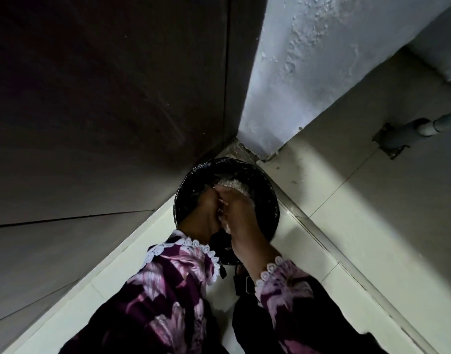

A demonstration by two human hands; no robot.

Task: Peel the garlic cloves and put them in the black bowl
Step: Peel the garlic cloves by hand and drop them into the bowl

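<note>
I look straight down at a round black bin (266, 200) lined with a black plastic bag, standing on the floor in a corner. My left hand (205, 213) and my right hand (245, 221) are pressed together over its opening. Pale, papery garlic skins (234, 185) lie inside the bin just beyond my fingers, and a few pale flakes (227, 227) show between my palms. How my fingers lie is hidden by shadow and by the hands covering each other. No garlic clove and no black bowl is in view.
A dark cabinet side (104, 111) rises at the left and a pale wall (308, 72) at the right, meeting behind the bin. A grey pipe (408, 129) enters the tiled floor (347, 226) at the right. My floral sleeves fill the bottom of the view.
</note>
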